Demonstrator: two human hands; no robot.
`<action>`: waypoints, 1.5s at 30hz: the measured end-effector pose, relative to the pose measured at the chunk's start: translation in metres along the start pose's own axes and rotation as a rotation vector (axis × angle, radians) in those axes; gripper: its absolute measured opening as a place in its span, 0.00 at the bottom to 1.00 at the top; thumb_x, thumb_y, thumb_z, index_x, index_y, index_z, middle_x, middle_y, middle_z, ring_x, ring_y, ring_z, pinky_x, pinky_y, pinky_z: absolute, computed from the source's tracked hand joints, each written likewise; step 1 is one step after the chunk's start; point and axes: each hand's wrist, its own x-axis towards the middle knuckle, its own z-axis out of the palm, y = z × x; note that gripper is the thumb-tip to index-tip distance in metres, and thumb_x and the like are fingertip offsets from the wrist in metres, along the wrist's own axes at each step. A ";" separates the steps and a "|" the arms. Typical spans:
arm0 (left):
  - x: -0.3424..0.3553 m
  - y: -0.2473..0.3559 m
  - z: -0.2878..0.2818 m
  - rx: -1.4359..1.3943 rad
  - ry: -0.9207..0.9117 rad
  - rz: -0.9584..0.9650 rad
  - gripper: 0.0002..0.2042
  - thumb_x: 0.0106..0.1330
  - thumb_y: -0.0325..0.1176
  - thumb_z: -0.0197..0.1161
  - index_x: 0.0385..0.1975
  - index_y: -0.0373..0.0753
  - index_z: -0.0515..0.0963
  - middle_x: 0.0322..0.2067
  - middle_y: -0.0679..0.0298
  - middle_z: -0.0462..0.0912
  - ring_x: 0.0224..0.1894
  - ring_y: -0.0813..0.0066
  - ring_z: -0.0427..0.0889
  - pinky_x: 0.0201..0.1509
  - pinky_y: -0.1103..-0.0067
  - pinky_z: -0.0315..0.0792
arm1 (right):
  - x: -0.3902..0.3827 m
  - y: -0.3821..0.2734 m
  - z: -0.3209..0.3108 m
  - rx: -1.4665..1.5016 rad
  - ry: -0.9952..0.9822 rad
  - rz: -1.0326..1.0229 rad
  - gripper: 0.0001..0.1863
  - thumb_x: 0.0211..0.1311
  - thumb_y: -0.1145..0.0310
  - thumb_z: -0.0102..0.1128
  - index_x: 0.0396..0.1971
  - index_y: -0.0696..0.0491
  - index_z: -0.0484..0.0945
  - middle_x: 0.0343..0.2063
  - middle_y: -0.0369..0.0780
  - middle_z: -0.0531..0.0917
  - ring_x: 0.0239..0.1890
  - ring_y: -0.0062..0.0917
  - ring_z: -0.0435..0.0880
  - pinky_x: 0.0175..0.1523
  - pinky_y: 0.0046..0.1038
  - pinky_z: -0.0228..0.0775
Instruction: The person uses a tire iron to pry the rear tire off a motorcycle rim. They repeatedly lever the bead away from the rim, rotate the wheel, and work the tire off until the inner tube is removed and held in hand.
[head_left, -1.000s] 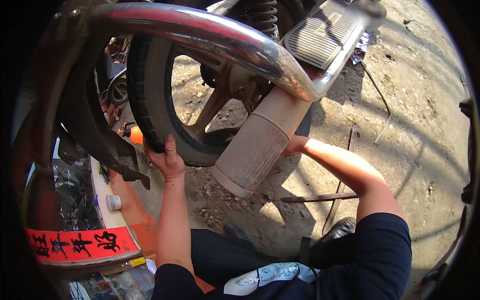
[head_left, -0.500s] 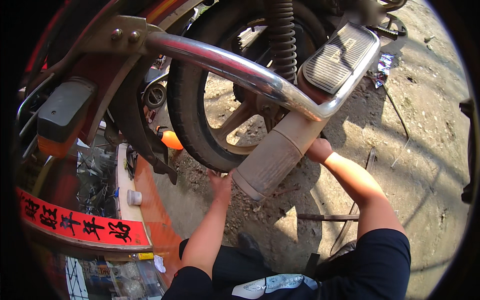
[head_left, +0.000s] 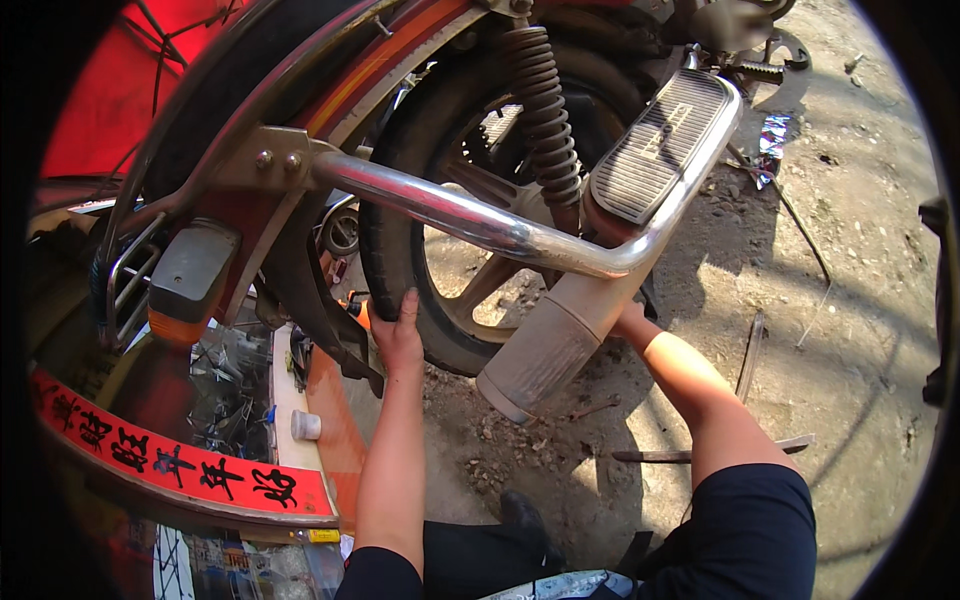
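Observation:
A motorcycle's rear wheel, with a worn black tyre (head_left: pixel 385 225) and dusty spokes, fills the upper middle. My left hand (head_left: pixel 400 338) grips the tyre's lower left edge, thumb up along its side, the other fingers mostly hidden. My right hand (head_left: pixel 630 322) reaches in behind the dusty exhaust muffler (head_left: pixel 548 350); its fingers are out of sight there. Over the wheel curves a chrome guard bar (head_left: pixel 450 205), reaching to a ribbed footboard (head_left: pixel 660 150). A coil-spring shock absorber (head_left: pixel 542 110) stands in front of the wheel.
A grey and orange indicator light (head_left: pixel 190 275) sticks out at left. Below it are a glass case with a red paper strip (head_left: pixel 180 450) and a white cup (head_left: pixel 305 425). Flat bars (head_left: pixel 660 456) and a foil wrapper (head_left: pixel 771 150) lie on the dirt ground.
My left hand has moved up and left, from beside the muffler's end onto the tyre's edge. The right hand has slipped farther behind the muffler. The view has shifted, showing more red at upper left.

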 end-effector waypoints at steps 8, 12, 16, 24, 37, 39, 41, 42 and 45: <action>0.004 -0.009 0.017 0.155 0.036 0.140 0.24 0.61 0.40 0.68 0.51 0.30 0.73 0.47 0.60 0.80 0.47 0.71 0.76 0.55 0.76 0.67 | -0.041 0.011 -0.010 -0.206 -0.295 -0.031 0.18 0.54 0.62 0.54 0.38 0.60 0.81 0.38 0.53 0.84 0.43 0.43 0.84 0.47 0.38 0.76; -0.002 -0.008 -0.002 0.216 0.064 0.119 0.24 0.61 0.42 0.67 0.50 0.30 0.73 0.45 0.60 0.81 0.46 0.71 0.77 0.55 0.76 0.67 | -0.143 -0.098 -0.130 -0.340 -0.476 -0.140 0.16 0.52 0.61 0.56 0.34 0.58 0.79 0.30 0.52 0.83 0.36 0.45 0.84 0.41 0.41 0.76; -0.006 -0.004 0.001 0.167 0.060 0.105 0.25 0.62 0.44 0.67 0.51 0.31 0.72 0.46 0.60 0.80 0.47 0.70 0.77 0.55 0.76 0.67 | -0.161 -0.083 -0.175 -0.410 -0.535 -0.218 0.15 0.47 0.61 0.62 0.31 0.56 0.76 0.24 0.50 0.81 0.31 0.47 0.82 0.38 0.42 0.75; -0.064 -0.099 0.017 -0.079 0.197 0.049 0.32 0.62 0.47 0.65 0.58 0.30 0.65 0.53 0.59 0.74 0.54 0.68 0.72 0.61 0.74 0.63 | -0.030 0.071 -0.077 0.238 -0.273 -0.273 0.42 0.52 0.52 0.70 0.62 0.58 0.63 0.58 0.51 0.72 0.62 0.40 0.70 0.65 0.32 0.62; -0.059 -0.079 -0.019 0.009 0.015 0.084 0.40 0.53 0.41 0.73 0.62 0.33 0.59 0.56 0.59 0.68 0.59 0.67 0.66 0.65 0.72 0.59 | 0.000 0.068 -0.063 0.602 -0.104 -0.247 0.26 0.61 0.63 0.65 0.57 0.58 0.72 0.60 0.45 0.72 0.62 0.31 0.67 0.67 0.34 0.57; -0.047 -0.091 -0.016 0.067 0.085 0.148 0.38 0.53 0.42 0.73 0.61 0.32 0.61 0.55 0.59 0.69 0.58 0.67 0.67 0.64 0.72 0.59 | -0.020 0.039 -0.084 0.374 -0.103 -0.277 0.23 0.62 0.64 0.61 0.54 0.59 0.74 0.56 0.48 0.75 0.59 0.33 0.71 0.64 0.33 0.61; -0.049 -0.091 -0.008 0.002 0.098 0.121 0.36 0.54 0.42 0.71 0.59 0.31 0.63 0.53 0.59 0.71 0.56 0.66 0.69 0.63 0.72 0.60 | -0.052 0.017 -0.100 0.013 -0.191 -0.167 0.17 0.58 0.67 0.55 0.44 0.61 0.77 0.44 0.52 0.80 0.50 0.41 0.77 0.57 0.36 0.68; -0.053 -0.089 -0.004 -0.011 0.081 0.135 0.36 0.55 0.42 0.70 0.59 0.31 0.63 0.53 0.58 0.71 0.55 0.66 0.70 0.63 0.73 0.60 | -0.077 -0.003 -0.111 -0.211 -0.311 -0.019 0.14 0.54 0.69 0.53 0.37 0.61 0.79 0.37 0.53 0.81 0.43 0.47 0.79 0.51 0.39 0.71; -0.052 -0.079 -0.018 0.107 0.110 0.192 0.32 0.59 0.39 0.67 0.59 0.30 0.64 0.55 0.57 0.72 0.53 0.66 0.72 0.62 0.74 0.61 | -0.151 -0.096 -0.134 -0.677 -0.605 -0.125 0.10 0.49 0.68 0.53 0.19 0.58 0.81 0.21 0.48 0.83 0.30 0.43 0.85 0.38 0.41 0.74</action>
